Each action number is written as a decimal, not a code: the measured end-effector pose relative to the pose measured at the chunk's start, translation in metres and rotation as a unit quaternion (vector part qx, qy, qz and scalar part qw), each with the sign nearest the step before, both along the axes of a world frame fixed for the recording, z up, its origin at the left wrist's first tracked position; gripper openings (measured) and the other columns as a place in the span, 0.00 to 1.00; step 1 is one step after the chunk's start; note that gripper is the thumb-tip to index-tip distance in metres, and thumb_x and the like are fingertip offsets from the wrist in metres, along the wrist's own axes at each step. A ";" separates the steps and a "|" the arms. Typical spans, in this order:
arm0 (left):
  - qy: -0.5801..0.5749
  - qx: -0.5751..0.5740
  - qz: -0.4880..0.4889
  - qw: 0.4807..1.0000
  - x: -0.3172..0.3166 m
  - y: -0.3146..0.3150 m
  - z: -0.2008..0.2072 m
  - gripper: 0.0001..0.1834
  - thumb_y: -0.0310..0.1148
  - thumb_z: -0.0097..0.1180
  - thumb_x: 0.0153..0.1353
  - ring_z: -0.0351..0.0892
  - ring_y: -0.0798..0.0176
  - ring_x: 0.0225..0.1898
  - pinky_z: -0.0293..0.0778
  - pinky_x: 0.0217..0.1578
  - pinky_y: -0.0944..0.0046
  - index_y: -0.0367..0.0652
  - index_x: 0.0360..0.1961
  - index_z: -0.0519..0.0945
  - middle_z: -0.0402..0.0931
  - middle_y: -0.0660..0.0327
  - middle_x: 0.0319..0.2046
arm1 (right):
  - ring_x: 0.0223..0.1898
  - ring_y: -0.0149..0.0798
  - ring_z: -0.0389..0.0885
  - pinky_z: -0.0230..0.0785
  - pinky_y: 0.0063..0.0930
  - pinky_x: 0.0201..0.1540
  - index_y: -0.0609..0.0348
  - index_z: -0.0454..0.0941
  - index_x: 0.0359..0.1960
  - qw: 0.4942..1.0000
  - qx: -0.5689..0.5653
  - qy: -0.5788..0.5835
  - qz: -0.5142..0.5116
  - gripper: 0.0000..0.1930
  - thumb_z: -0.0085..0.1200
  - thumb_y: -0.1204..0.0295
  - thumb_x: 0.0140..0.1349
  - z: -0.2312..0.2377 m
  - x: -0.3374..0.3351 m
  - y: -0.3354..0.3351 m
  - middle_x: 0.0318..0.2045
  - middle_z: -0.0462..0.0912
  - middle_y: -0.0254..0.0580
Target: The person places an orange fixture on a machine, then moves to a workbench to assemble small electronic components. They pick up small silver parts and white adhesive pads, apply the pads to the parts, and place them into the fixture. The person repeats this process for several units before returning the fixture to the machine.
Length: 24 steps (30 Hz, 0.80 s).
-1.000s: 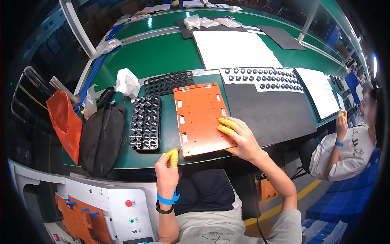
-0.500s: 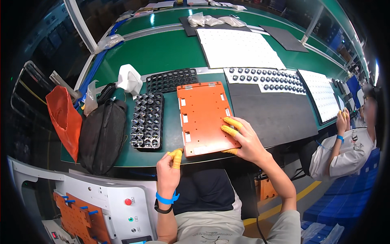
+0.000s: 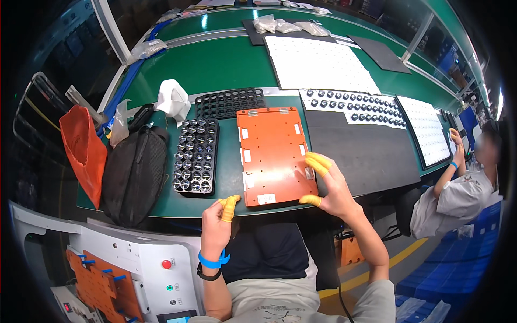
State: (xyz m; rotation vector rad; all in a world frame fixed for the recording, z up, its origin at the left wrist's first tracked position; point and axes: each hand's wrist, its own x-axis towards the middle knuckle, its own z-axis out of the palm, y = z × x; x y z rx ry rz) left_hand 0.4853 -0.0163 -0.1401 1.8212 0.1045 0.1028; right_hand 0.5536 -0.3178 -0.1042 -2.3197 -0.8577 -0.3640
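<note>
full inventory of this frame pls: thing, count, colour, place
orange plate: 1, orange, bench centre
parts tray: 1, black, filled, left of plate
empty tray: 1, black, behind it
black bag: 1, bench left
orange bag: 1, far left
dark mat: 1, right of plate
white sheet: 1, far side
co-worker: 1, right edge
left hand: yellow finger cots, at bench edge, empty
right hand: yellow cots, on plate's right corner

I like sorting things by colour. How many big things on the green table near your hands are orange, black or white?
Orange: 2, the orange plate and the orange bag.
Black: 3, the full tray, the empty tray, the black bag.
White: 1, the crumpled white bag.
Total: 6
</note>
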 end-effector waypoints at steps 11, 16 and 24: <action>-0.006 0.198 0.044 0.979 -0.003 -0.020 0.012 0.29 0.44 0.78 0.46 0.73 0.57 0.23 0.72 0.27 0.59 0.40 0.47 0.84 0.74 0.56 0.22 | 0.62 0.36 0.71 0.72 0.32 0.60 0.60 0.56 0.73 0.823 0.404 0.382 -0.118 0.32 0.54 0.71 0.70 -0.028 0.011 0.037 0.66 0.65 0.44; -0.078 0.147 0.051 0.985 -0.004 -0.038 -0.002 0.24 0.46 0.69 0.56 0.80 0.40 0.33 0.74 0.35 0.48 0.36 0.42 0.80 0.79 0.46 0.31 | 0.60 0.36 0.75 0.70 0.29 0.61 0.68 0.61 0.69 0.797 0.435 0.406 -0.102 0.29 0.55 0.71 0.69 -0.046 0.021 0.018 0.58 0.76 0.47; -0.065 0.085 0.079 0.991 -0.020 -0.023 0.026 0.36 0.53 0.77 0.45 0.75 0.52 0.24 0.70 0.28 0.56 0.32 0.44 0.82 0.75 0.53 0.22 | 0.52 0.36 0.81 0.76 0.29 0.54 0.69 0.71 0.58 0.721 0.461 0.515 -0.045 0.21 0.55 0.69 0.69 -0.051 0.030 0.009 0.50 0.81 0.45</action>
